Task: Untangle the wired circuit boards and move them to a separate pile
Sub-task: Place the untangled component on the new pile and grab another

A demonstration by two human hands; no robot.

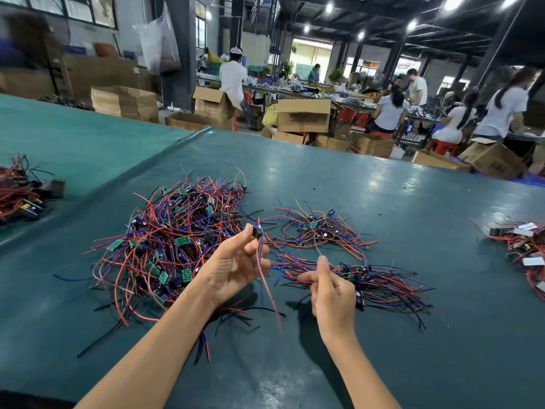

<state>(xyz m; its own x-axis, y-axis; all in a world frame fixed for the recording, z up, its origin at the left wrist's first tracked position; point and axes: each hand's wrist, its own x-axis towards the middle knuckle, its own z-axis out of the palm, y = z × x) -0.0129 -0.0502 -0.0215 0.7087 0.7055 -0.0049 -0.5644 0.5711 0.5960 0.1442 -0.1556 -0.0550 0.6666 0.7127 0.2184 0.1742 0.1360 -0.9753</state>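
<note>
The fingers point(244, 235) of the left hand point(233, 267) are clamped on one wired circuit board point(257, 231), held above the table point(413, 219) between the tangled heap point(177, 240) at left and the sorted clusters at right. The right hand point(333, 293) has its thumb raised and its other fingers curled; whether it pinches a lead cannot be told. The board is judged light and rigid, its thin leads point(267, 284) limp and prone to snagging, so hold should be taken at the board edges. Count: one board in hand, one heap with uncountable boards, two clusters, the far cluster point(318, 228) and the near cluster point(371, 281).
</note>
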